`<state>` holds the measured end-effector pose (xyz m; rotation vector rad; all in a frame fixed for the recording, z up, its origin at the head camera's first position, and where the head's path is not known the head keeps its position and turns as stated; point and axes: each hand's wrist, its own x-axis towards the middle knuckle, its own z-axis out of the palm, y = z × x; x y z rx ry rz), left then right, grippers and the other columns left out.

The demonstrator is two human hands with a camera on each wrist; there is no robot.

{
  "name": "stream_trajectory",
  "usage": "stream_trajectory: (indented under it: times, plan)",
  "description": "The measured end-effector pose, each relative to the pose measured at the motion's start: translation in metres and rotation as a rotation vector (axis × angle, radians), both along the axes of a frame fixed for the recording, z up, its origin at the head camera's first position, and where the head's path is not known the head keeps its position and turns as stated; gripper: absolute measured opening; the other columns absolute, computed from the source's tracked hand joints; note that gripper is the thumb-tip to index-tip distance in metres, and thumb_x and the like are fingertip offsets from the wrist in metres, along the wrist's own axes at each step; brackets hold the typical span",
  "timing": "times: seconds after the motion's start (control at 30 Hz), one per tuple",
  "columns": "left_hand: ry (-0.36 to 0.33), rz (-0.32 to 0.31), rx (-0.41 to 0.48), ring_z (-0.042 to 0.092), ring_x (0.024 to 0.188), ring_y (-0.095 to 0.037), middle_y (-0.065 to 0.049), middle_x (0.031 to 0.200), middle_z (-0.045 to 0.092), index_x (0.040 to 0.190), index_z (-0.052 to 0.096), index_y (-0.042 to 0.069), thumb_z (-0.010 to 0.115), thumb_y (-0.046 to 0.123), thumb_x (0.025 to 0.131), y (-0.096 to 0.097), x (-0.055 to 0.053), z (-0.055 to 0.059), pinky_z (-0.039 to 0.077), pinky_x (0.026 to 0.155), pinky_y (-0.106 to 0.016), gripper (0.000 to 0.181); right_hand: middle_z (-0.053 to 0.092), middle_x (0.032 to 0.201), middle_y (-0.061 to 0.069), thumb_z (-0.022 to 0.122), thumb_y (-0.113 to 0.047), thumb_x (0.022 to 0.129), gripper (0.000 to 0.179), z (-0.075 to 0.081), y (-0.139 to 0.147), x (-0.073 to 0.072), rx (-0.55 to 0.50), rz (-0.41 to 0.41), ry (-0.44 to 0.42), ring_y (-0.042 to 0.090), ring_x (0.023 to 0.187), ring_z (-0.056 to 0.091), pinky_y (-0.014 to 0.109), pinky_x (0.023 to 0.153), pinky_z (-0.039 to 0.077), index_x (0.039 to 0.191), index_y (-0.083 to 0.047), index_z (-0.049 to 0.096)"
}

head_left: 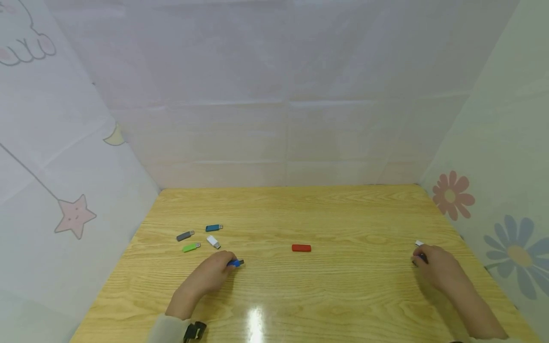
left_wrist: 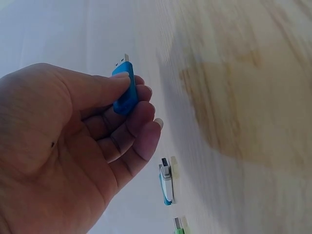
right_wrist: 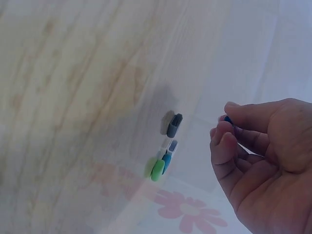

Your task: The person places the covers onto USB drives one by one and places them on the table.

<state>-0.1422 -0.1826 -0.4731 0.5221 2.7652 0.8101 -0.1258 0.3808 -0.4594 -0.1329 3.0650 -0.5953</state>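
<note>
My left hand [head_left: 213, 272] pinches a blue USB stick [left_wrist: 126, 90] between thumb and fingers, its metal plug bare and pointing away from the palm. Beyond that hand lie several uncapped USB sticks: white [head_left: 213, 242], green [head_left: 191, 247], grey [head_left: 185, 236] and teal [head_left: 214, 227]. On the right side, my right hand [right_wrist: 265, 156] pinches a small dark blue piece [right_wrist: 228, 120], mostly hidden by the fingers; it looks like a cap. Near it lie a dark grey cap [right_wrist: 174, 126], a white cap [right_wrist: 173, 146], a teal cap [right_wrist: 166, 163] and a green cap [right_wrist: 157, 170].
Between the hands, a red USB stick [head_left: 301, 247] lies on the wooden table [head_left: 326, 295], no metal plug showing. Pale cloth walls [head_left: 283, 143] stand along the table's back and both sides.
</note>
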Motion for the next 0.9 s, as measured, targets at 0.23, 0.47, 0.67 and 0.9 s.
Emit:
stream_trajectory:
  times: [0.23,0.47,0.67,0.9]
  plan:
    - [0.017,-0.028,0.001,0.064,0.102,-0.023,-0.002,0.106,0.066,0.109,0.067,0.007,0.060,0.006,0.101,0.005,0.000,0.002,0.055,0.089,-0.045,0.011,0.065,0.087,0.006,0.059,-0.011,0.102,0.013,-0.002,-0.010,0.002,-0.046,0.016,-0.024,0.022,0.074,0.060,0.038,0.062,0.052,0.103,0.001,0.062]
    - [0.029,-0.065,-0.007,0.064,0.100,-0.022,-0.002,0.105,0.067,0.109,0.068,0.007,0.059,0.006,0.102,0.010,-0.001,0.002,0.056,0.087,-0.043,0.012,0.073,0.094,0.008,0.064,-0.017,0.100,0.017,-0.003,-0.020,0.000,-0.042,0.032,-0.016,0.026,0.082,0.067,0.045,0.068,0.055,0.104,-0.003,0.072]
    - [0.032,-0.088,-0.016,0.063,0.097,-0.018,0.001,0.103,0.066,0.109,0.068,0.008,0.059,0.005,0.102,0.012,-0.004,0.002,0.055,0.084,-0.040,0.012,0.071,0.092,0.003,0.061,-0.020,0.103,0.020,-0.004,-0.031,0.001,-0.086,0.027,-0.033,0.016,0.078,0.062,0.034,0.063,0.053,0.105,-0.004,0.072]
    - [0.036,-0.105,-0.022,0.063,0.096,-0.018,0.001,0.102,0.067,0.109,0.068,0.008,0.060,0.007,0.102,0.015,-0.006,0.003,0.055,0.083,-0.039,0.011,0.072,0.103,0.013,0.058,-0.005,0.101,0.017,-0.009,-0.040,0.000,-0.158,0.072,0.023,0.028,0.091,0.068,0.041,0.070,0.058,0.112,0.002,0.069]
